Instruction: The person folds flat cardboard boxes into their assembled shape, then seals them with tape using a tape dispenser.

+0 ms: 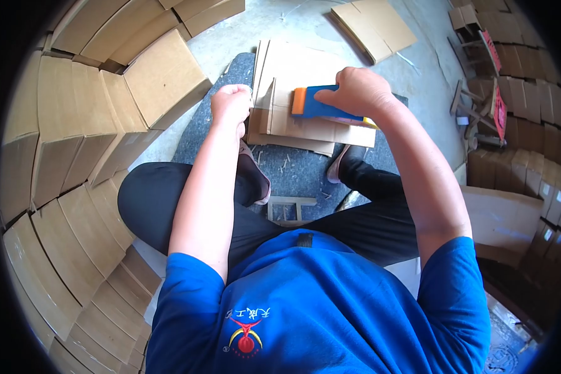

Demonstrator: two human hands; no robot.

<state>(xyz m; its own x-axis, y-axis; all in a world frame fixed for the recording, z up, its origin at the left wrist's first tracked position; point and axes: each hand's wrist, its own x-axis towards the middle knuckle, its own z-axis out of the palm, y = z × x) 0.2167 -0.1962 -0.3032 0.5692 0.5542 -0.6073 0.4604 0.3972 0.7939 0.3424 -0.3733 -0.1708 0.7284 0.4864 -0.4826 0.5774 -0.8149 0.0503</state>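
Note:
My right hand (363, 90) is wrapped round a blue tape dispenser (321, 107) with an orange end, held over a stack of flat cardboard (296, 61). To its left, my left hand (229, 105) is closed in a pinch at the stack's left edge. A small pale bit shows at its fingertips, but what it grips is too small to make out. Between the hands, a narrow cardboard flap (272, 100) stands up from the stack. The dispenser's underside is partly hidden by my right hand and wrist.
The stack lies on a dark mat (293, 165) littered with small scraps, between my feet. Cardboard boxes (165, 78) are piled along the left, with more boxes (530, 112) at the right. Another flat cardboard bundle (380, 28) lies on the floor ahead. A small frame (293, 202) is near my legs.

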